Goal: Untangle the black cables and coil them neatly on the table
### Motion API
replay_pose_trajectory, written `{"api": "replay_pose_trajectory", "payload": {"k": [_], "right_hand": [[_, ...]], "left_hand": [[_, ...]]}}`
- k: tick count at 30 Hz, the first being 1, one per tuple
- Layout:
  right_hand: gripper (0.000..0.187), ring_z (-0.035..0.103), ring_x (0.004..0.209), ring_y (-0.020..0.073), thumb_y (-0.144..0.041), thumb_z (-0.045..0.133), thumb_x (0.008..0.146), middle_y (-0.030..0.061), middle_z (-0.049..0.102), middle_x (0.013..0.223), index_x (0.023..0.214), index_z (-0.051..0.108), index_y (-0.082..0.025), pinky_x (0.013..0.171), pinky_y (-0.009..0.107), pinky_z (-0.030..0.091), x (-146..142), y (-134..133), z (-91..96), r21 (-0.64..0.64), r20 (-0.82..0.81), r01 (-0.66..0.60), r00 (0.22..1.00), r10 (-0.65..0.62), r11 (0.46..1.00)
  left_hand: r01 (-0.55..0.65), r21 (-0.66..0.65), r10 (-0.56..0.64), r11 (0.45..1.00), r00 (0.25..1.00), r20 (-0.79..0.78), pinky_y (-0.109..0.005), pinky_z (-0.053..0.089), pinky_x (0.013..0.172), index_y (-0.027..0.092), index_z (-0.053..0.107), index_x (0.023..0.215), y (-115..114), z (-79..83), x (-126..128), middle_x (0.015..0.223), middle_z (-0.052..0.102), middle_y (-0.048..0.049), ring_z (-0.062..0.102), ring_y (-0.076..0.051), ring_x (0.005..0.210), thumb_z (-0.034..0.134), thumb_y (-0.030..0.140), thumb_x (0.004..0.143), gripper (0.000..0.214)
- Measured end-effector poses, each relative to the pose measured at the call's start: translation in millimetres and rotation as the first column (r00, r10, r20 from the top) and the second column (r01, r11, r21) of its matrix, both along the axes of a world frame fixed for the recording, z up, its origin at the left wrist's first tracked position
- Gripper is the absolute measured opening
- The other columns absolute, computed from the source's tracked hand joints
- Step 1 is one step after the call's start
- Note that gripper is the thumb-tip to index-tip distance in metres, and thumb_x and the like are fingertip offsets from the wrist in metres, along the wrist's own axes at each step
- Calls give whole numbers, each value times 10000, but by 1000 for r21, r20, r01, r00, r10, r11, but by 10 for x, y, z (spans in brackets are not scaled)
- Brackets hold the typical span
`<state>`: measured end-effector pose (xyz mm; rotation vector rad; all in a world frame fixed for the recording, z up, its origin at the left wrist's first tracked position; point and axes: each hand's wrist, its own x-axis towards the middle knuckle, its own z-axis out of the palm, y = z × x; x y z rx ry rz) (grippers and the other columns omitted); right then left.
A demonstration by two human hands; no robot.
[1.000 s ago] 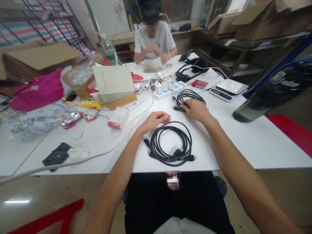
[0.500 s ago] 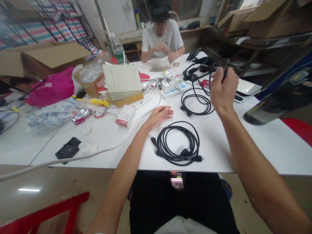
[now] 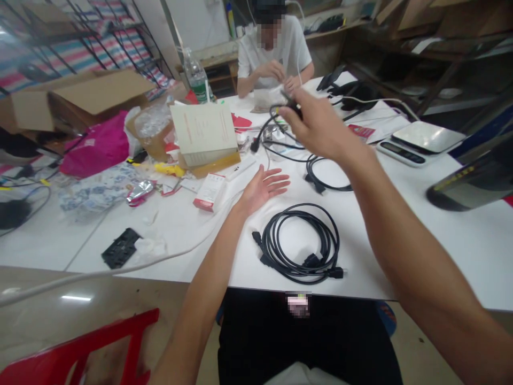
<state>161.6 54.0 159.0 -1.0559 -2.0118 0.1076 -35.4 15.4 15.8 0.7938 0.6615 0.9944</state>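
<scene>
My right hand [image 3: 318, 125] is raised over the middle of the table, its fingers closed on a black cable [image 3: 262, 131]. One plug of that cable dangles to the left of the hand. My left hand [image 3: 264, 188] is open above the table, palm turned to the right, with nothing in it. Just in front of it lies a coiled bundle of black cables [image 3: 332, 235] with several connectors at its edge. Another loop of black cable [image 3: 310, 174] rests behind, partly hidden by my right forearm.
A kitchen scale [image 3: 404, 152] and a dark cylinder [image 3: 460, 187] stand at the right. To the left are a red-and-white box [image 3: 209, 192], a propped cream card box [image 3: 206, 128] and a black plastic piece [image 3: 120, 247]. Across the table sits a person [image 3: 276, 53] handling something.
My right hand has swung left across the table with the black cable, uncovering the scale. My left hand's fingers have spread. The whole view has shifted slightly.
</scene>
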Motion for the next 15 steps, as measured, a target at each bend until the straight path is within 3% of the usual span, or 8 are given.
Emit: {"api": "replay_pose_trajectory", "payload": {"k": [3, 6, 11, 15], "right_hand": [[507, 675, 1075, 326, -709, 453, 1053, 108, 701, 961, 1066, 613, -228, 948, 425, 508, -33, 190, -275, -75, 105, -45, 993, 53, 996], [567, 695, 965, 282, -722, 380, 1070, 93, 707, 878, 978, 630, -221, 905, 401, 526, -18, 284, -344, -159, 125, -106, 984, 126, 982], [630, 674, 690, 181, -784, 393, 1045, 34, 702, 739, 843, 601, -224, 694, 313, 517, 104, 193, -117, -252, -78, -249, 968, 237, 935], [621, 569, 472, 127, -803, 465, 1011, 1, 679, 642, 817, 580, -224, 453, 259, 356, 246, 53, 145, -199, -342, -259, 922, 181, 945]], "left_hand": [[-48, 14, 48, 999, 999, 11, -461, 555, 1094, 161, 763, 1254, -3, 56, -66, 1353, 758, -169, 717, -339, 1282, 550, 493, 1014, 461], [-109, 4, 108, 994, 993, 39, -426, 569, 1078, 150, 759, 1270, -12, 108, -117, 1396, 737, -170, 694, -327, 1325, 542, 475, 993, 478], [-168, -56, 172, 984, 981, 92, -377, 594, 1036, 147, 758, 1219, -6, 126, -147, 1371, 744, -173, 691, -302, 1325, 540, 619, 1016, 558], [-246, -84, 253, 966, 964, 81, -357, 593, 1038, 164, 752, 1173, 24, 69, -170, 1302, 769, -159, 709, -272, 1286, 539, 619, 1022, 525]]}}
